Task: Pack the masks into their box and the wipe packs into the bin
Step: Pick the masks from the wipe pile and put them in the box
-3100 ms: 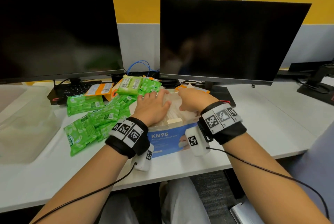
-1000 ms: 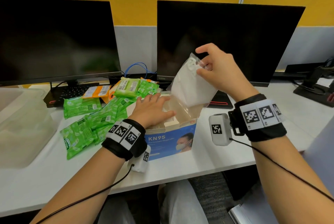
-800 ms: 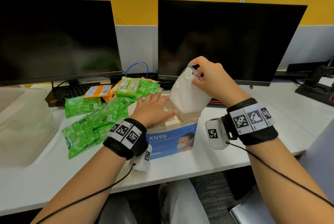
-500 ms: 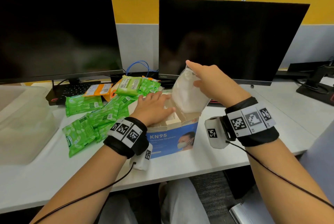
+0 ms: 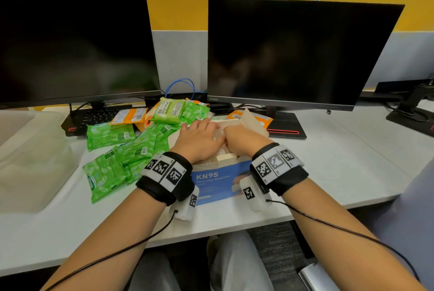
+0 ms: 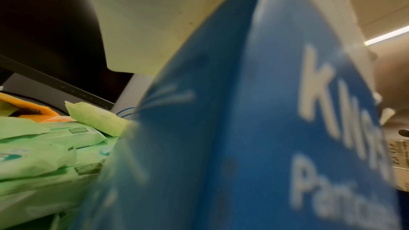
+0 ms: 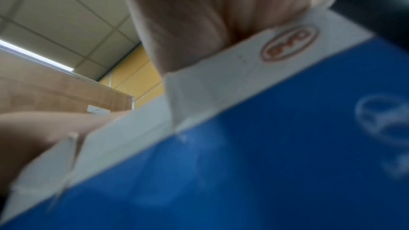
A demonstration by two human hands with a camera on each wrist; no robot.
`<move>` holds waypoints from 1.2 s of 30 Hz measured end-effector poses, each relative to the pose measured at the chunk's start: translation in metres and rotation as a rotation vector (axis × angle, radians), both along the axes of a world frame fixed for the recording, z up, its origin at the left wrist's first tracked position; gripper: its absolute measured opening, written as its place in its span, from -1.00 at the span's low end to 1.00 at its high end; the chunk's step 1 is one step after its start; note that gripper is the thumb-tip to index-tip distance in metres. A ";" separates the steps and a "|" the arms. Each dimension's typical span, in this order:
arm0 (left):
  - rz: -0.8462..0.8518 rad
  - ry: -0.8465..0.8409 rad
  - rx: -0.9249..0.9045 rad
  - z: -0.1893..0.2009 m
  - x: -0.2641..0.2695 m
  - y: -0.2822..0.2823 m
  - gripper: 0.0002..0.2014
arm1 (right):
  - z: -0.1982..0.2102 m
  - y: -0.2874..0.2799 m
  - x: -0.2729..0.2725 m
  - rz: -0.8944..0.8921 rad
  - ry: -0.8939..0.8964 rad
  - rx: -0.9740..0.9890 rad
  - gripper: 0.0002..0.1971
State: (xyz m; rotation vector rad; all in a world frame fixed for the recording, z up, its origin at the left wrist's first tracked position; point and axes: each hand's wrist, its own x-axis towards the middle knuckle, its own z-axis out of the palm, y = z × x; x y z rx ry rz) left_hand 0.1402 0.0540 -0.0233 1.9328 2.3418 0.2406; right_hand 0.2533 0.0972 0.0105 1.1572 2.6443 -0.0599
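Observation:
The blue KN95 mask box stands open near the desk's front edge, with a flap raised at its back right. My left hand lies flat, fingers straight, on the wrapped masks inside it. My right hand is pushed down into the box beside the left; its fingers are hidden. Both wrist views are filled by the box's blue side. Several green wipe packs lie in a heap left of the box. The clear bin stands at the far left.
Two dark monitors stand at the back, with a keyboard under the left one. Orange packets and a blue cable lie behind the wipe packs. A black stand base sits behind the box.
My right hand has come down from in front of the monitor with the wrapped mask and pushed it into the box. The left hand has stayed on the box's contents.

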 end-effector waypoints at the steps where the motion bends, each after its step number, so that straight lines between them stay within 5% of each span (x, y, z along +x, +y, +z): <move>1: -0.009 -0.008 0.005 -0.001 -0.001 0.001 -0.51 | -0.002 0.000 0.001 -0.009 -0.009 -0.030 -0.66; 3: -0.032 -0.073 0.075 -0.003 -0.003 0.001 -0.57 | 0.001 0.004 0.004 -0.023 0.100 -0.046 -0.62; 7: -0.034 -0.491 0.305 0.002 -0.016 -0.010 -0.68 | 0.011 0.009 0.017 -0.012 0.647 -0.074 -0.62; 11: -0.035 -0.364 0.293 0.007 -0.034 -0.023 -0.71 | 0.003 0.010 0.020 0.051 0.354 -0.219 -0.62; 16: 0.284 -0.359 0.329 0.000 -0.054 -0.032 -0.62 | 0.008 -0.001 0.024 0.133 0.576 -0.069 -0.63; 19: 0.406 -0.559 0.174 -0.006 -0.044 -0.035 -0.48 | 0.005 -0.015 0.018 0.238 0.430 -0.216 -0.60; 22: 0.339 -0.826 0.179 -0.016 -0.027 -0.031 -0.54 | 0.001 -0.005 0.019 0.094 0.267 -0.175 -0.58; 25: 0.203 -1.102 0.191 -0.023 -0.004 -0.021 -0.65 | 0.001 0.006 0.025 0.013 0.365 -0.004 -0.51; 27: 0.158 -1.220 0.199 -0.024 0.012 -0.010 -0.68 | -0.002 0.007 0.026 0.080 0.505 -0.054 -0.49; 29: 0.178 -1.277 0.227 -0.023 0.019 0.000 -0.64 | -0.006 0.009 0.033 0.089 0.397 -0.121 -0.43; 32: 0.140 -0.856 0.212 -0.032 -0.003 0.008 -0.57 | -0.014 0.027 0.050 -0.049 0.241 0.018 -0.57; 34: 0.199 -0.507 0.168 -0.044 -0.033 0.003 -0.51 | -0.017 0.039 0.056 -0.118 0.274 0.102 -0.63; 36: 0.349 -0.351 0.167 -0.055 -0.064 -0.005 -0.41 | -0.017 0.042 0.051 -0.067 0.431 0.151 -0.62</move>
